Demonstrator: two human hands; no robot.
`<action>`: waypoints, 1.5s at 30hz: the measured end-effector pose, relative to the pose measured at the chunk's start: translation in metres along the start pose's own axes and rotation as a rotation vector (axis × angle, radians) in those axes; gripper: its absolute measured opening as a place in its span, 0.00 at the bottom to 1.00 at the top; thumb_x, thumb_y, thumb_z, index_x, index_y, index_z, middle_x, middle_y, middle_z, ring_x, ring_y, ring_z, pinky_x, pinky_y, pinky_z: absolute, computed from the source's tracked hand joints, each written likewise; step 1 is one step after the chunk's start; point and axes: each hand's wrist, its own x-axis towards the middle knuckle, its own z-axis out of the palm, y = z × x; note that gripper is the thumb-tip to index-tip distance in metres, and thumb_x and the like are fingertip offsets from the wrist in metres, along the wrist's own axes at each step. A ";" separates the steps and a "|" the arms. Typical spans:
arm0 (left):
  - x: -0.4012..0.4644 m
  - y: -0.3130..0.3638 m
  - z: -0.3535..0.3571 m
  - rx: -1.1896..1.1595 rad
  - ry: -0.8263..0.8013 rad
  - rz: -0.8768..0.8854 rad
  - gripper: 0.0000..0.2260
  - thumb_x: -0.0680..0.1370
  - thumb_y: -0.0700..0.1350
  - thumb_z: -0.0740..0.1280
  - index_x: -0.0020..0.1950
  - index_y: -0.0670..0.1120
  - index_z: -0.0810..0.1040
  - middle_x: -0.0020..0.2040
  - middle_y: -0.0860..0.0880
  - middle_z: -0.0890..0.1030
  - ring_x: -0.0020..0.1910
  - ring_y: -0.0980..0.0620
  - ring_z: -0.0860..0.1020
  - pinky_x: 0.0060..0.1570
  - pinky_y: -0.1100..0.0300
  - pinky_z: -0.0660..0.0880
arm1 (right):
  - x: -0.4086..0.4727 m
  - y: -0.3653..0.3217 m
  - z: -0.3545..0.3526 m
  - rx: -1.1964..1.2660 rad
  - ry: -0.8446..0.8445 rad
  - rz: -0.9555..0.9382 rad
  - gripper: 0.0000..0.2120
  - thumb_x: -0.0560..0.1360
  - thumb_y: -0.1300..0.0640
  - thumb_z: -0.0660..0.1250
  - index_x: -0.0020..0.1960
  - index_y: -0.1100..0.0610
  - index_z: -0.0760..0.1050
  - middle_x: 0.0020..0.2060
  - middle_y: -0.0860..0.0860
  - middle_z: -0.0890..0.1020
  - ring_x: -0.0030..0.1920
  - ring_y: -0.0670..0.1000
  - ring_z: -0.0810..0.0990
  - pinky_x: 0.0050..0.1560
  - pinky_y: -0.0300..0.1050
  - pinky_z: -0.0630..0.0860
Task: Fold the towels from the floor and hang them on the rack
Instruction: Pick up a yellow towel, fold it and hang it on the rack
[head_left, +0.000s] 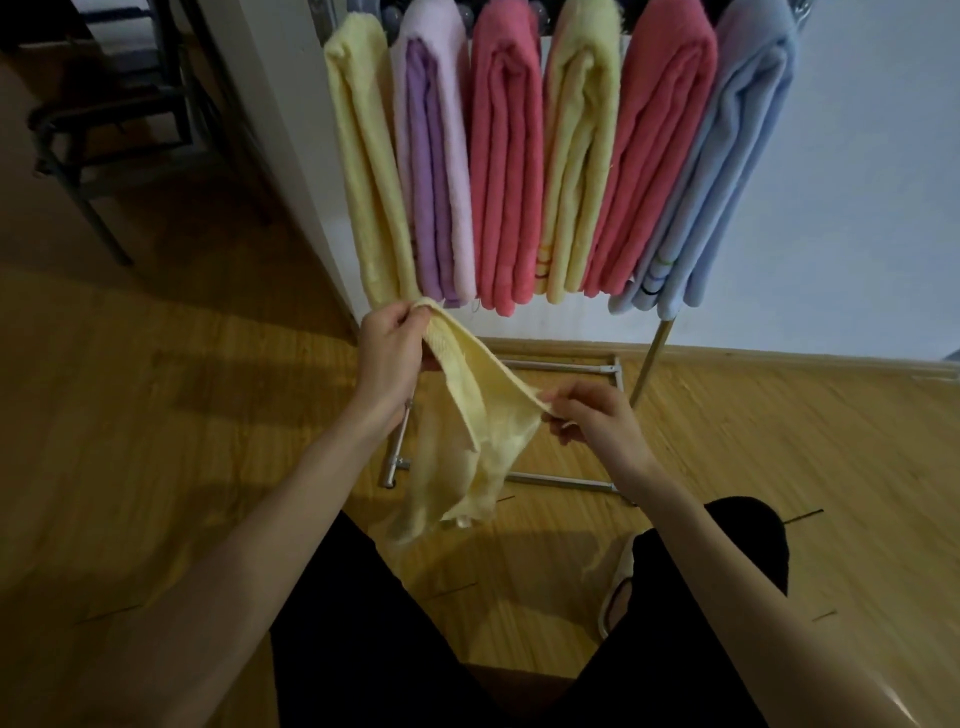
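Yellow towel (470, 415) pinched by both hands (left (389, 353), right (597, 421)); rack (655, 353) w/ hung towels (506, 171) behind.

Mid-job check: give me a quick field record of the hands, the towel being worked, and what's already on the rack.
left hand: grips the upper end of the pale yellow terry towel
right hand: pinches the same towel's lower edge
held towel: stretched between both hands, rest hanging loose, not yet folded
metal rack: six folded towels hanging side by side
rack order, picture left to right: yellow, lilac, coral pink, yellow, coral pink, light blue
floor: wooden
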 end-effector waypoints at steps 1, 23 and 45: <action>0.000 0.001 0.001 0.000 0.009 0.002 0.11 0.80 0.38 0.59 0.38 0.41 0.74 0.35 0.45 0.74 0.35 0.50 0.78 0.34 0.56 0.78 | 0.000 0.003 0.001 -0.045 -0.035 -0.035 0.08 0.73 0.72 0.64 0.49 0.65 0.78 0.40 0.58 0.81 0.38 0.54 0.78 0.37 0.44 0.77; 0.014 0.026 -0.005 -0.026 0.067 0.054 0.11 0.80 0.40 0.60 0.40 0.42 0.77 0.37 0.44 0.77 0.38 0.46 0.80 0.33 0.58 0.76 | 0.007 0.018 0.032 -0.745 -0.034 -0.892 0.09 0.80 0.61 0.58 0.51 0.62 0.75 0.45 0.53 0.73 0.31 0.48 0.69 0.26 0.48 0.72; 0.007 0.021 0.010 0.018 0.036 0.071 0.11 0.81 0.40 0.60 0.44 0.35 0.77 0.39 0.40 0.80 0.36 0.47 0.83 0.31 0.58 0.79 | -0.001 0.006 0.033 -0.464 0.158 -0.704 0.12 0.81 0.59 0.56 0.46 0.61 0.76 0.42 0.50 0.71 0.39 0.44 0.70 0.40 0.32 0.67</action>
